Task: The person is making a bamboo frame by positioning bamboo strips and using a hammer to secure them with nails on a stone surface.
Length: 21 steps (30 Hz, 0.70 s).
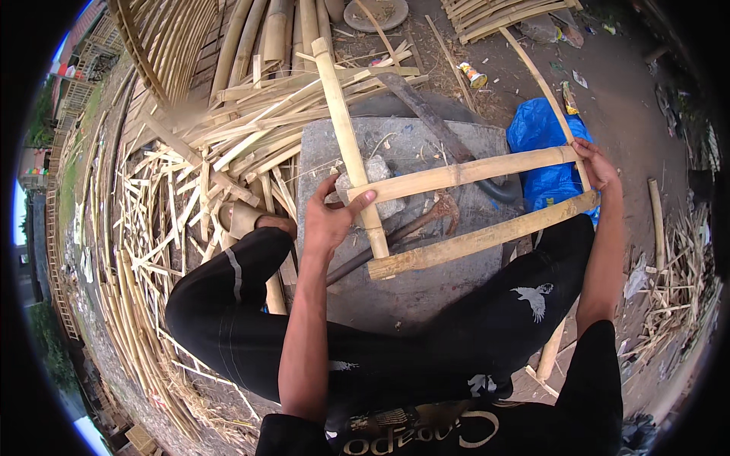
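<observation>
A bamboo frame (468, 175) lies across my lap over a low grey work surface (334, 163); two flat crosspieces join two longer uprights. My left hand (332, 215) closes round the left end of the upper crosspiece, its thumb on top where it meets the left upright. At the other end, my right hand (598, 163) pinches the joint with the thin right upright. The lower crosspiece (487, 237) runs nearer my body. Under the frame lie a hammer (417, 224), a long dark blade (430, 118) with a curved handle, and a stone block (376, 176).
Split bamboo strips (258, 114) pile up to the left and beyond the work surface. A blue plastic bag (540, 129) sits by my right hand. Bamboo poles (277, 34) lie at the far side, with a slatted bamboo piece (502, 15) far right. More scraps (680, 281) litter the right ground.
</observation>
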Tool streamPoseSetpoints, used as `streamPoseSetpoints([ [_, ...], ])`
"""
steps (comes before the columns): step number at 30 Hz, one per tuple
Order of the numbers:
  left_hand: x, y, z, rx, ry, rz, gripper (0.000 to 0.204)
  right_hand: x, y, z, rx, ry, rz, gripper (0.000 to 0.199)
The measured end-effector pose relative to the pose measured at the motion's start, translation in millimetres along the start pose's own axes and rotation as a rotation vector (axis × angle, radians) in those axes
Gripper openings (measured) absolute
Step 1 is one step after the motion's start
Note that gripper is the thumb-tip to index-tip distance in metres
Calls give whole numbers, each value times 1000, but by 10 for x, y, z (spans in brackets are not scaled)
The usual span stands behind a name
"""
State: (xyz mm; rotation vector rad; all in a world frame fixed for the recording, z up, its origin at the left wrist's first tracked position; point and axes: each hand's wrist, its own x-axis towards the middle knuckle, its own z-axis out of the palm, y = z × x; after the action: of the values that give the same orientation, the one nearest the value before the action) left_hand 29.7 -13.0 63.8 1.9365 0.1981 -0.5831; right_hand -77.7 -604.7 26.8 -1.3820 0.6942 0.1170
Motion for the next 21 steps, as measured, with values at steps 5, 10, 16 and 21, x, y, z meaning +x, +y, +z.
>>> streamPoseSetpoints([
  [5,50,-47,-55,-14,-42,-109,103,-323,-380,81,-30,6,48,35],
  [10,6,-23,-30,-89,11,-28,97,-637,-235,184,-37,82,19,34],
  [16,25,-25,-56,-93,12,-10,98,-709,280,104,-23,141,-5,37],
  [21,65,-78,-99,-50,-35,-33,103,-807,33,266,-543,416,-111,39],
])
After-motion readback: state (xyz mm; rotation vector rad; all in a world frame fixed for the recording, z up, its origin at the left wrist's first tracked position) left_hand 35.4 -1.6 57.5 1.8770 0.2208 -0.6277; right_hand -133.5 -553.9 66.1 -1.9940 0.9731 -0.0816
